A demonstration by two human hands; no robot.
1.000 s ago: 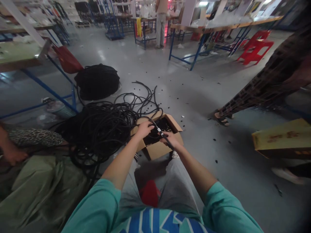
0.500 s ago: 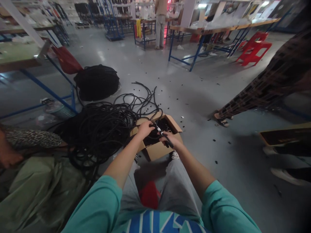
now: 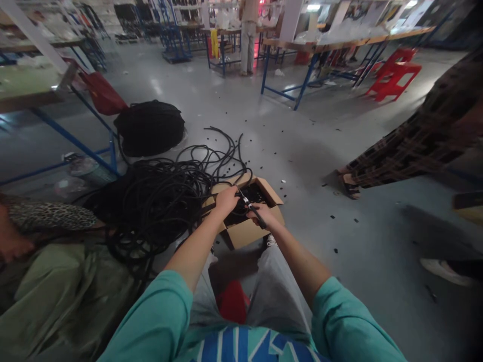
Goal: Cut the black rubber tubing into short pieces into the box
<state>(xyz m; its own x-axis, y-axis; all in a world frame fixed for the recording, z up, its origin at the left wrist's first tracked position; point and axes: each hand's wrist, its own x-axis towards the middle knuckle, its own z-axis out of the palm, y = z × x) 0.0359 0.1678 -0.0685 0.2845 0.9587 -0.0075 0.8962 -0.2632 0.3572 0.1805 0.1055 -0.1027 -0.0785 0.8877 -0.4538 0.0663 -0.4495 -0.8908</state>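
My left hand (image 3: 227,199) is closed on a black cord beside the blades of a pair of shears, above an open cardboard box (image 3: 245,234). The fingers partly hide the cord. My right hand (image 3: 261,213) is wrapped round the black handles of the shears (image 3: 257,216), whose pale metal blades point up and left toward my left fingertips. Small black pieces (image 3: 256,193) lie inside the box below both hands. To the left, a large tangled heap of black cord (image 3: 162,196) spreads over the floor, with loose strands running to the box.
A black bundle (image 3: 150,128) sits behind the heap. At left are a person's green trousers (image 3: 64,301) and a table (image 3: 30,95). Another person in plaid trousers (image 3: 407,146) stands at right. Red stools (image 3: 396,75) and a long table (image 3: 290,46) are farther back. Black scraps dot the floor.
The handles of the shears have come together in my right hand. My left hand has barely moved. At right, the plaid-trousered person's feet and another person's shoes have shifted.
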